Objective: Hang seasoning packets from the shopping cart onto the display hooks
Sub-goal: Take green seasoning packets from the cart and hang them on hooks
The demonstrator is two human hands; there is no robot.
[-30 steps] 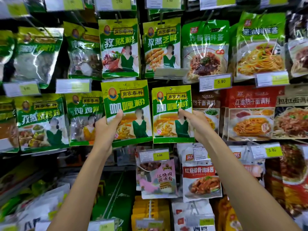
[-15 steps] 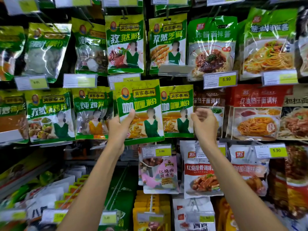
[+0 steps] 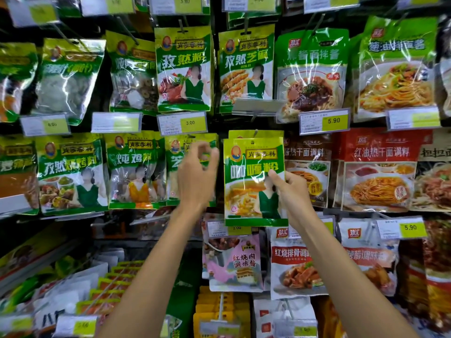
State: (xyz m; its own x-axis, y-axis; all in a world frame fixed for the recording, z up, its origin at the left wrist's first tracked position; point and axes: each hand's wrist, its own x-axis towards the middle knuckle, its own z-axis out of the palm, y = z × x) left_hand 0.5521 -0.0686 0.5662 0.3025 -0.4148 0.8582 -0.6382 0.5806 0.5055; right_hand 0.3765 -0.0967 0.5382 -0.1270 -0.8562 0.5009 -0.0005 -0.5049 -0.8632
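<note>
The right hand (image 3: 290, 191) is pinching the curry packet (image 3: 253, 172) at its right edge, the thumb lying across the front beside the printed figure and the other fingers tucking in behind. The packet is hanging upright in the middle row of the display, sitting just in front of a second packet (image 3: 268, 134) of the same kind, whose yellow top strip is showing above it. Whether the front one's hole is sitting on the hook (image 3: 255, 132) cannot be told. The left hand (image 3: 196, 176) is hovering just left of the curry packet, apart from it, with its fingers curling in toward the thumb and nothing showing between them. It is covering much of a green packet (image 3: 174, 167) hanging in the next column. Above that column a 3.00 tag (image 3: 189, 122) is sticking out, and above it a cumin packet (image 3: 183, 69) is hanging in the top row. To the right of the curry packet a brown packet (image 3: 307, 152) and then a red packet (image 3: 377, 167) are hanging in the same row, with a 5.90 tag (image 3: 333, 120) over the brown one. Below the curry packet a pink packet (image 3: 234, 262) is hanging between both forearms.
</note>
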